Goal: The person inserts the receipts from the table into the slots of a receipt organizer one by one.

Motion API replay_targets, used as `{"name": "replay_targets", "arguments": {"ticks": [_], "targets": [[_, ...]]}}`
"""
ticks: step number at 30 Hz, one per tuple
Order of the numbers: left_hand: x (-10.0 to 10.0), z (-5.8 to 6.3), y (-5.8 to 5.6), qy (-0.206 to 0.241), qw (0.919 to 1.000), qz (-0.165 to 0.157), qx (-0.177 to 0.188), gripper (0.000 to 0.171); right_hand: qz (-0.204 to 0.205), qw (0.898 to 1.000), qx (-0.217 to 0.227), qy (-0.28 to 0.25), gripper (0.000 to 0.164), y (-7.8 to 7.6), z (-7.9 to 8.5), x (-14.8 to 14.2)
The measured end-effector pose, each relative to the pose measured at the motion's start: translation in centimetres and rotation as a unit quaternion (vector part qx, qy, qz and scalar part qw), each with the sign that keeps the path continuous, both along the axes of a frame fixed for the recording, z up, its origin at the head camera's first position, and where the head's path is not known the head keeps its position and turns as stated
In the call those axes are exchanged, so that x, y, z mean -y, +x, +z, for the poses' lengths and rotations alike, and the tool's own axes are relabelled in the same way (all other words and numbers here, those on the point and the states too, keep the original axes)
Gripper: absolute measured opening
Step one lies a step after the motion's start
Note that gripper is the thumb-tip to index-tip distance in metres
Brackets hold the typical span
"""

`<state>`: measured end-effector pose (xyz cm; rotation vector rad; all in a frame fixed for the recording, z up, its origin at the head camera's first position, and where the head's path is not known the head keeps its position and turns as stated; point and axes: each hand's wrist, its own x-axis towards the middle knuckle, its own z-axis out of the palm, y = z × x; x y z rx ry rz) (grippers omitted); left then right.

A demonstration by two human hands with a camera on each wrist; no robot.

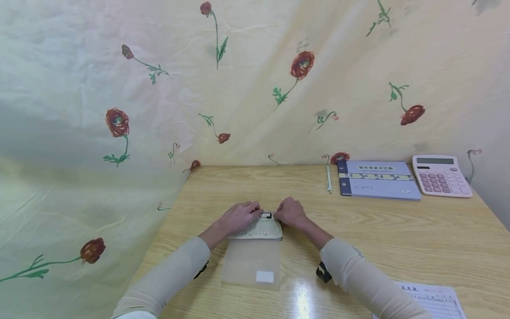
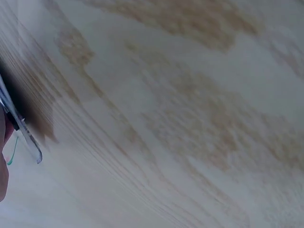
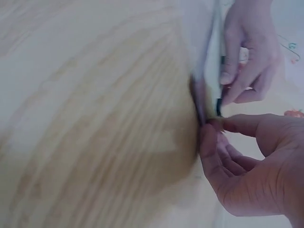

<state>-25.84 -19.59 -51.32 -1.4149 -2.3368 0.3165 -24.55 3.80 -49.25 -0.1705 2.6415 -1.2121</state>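
In the head view, a translucent plastic folder [image 1: 251, 259] with a white label lies opened flat on the table. Grid-printed sheets [image 1: 263, 229] are at its far end, and a small clip [image 1: 268, 215] with a black part sits along their top edge. My left hand [image 1: 241, 217] grips the folder's top edge beside the clip, its palm over the sheets' left side. At the top right corner, my right hand [image 1: 292, 212] pinches the sheets between thumb and fingers. The right wrist view shows the left hand [image 3: 251, 52] just beyond the right hand [image 3: 256, 166], with the sheets seen nearly edge-on.
At the back right of the wooden table [image 1: 378, 235] lie a pen [image 1: 328, 179], a blue account book [image 1: 376, 179] and a pink calculator [image 1: 441, 176]. A printed form [image 1: 434, 301] is near the front right, partly under the right sleeve. Flowered cloth [image 1: 247, 88] hangs behind.
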Motion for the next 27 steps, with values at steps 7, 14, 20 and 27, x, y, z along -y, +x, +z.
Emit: {"name": "replay_targets", "arguments": {"ticks": [7, 14, 20, 27], "targets": [[-0.1, -0.3, 0.0, 0.006, 0.9999, -0.002, -0.01, 0.023, 0.026, 0.999, -0.015, 0.022, 0.013, 0.6, 1.0, -0.2], [-0.2, -0.3, -0.1, 0.004, 0.9999, 0.005, -0.011, 0.023, 0.025, 0.998, -0.042, 0.03, 0.012, 1.0, 1.1, 0.3], [-0.1, -0.2, 0.0, -0.004, 0.9999, 0.009, -0.009, 0.025, -0.002, 1.0, 0.009, -0.027, 0.015, 1.2, 0.7, 0.1], [0.0, -0.1, 0.0, -0.004, 0.9999, 0.013, -0.005, 0.029, -0.026, 0.985, 0.084, -0.148, 0.015, 2.3, 0.3, -0.2]]}}
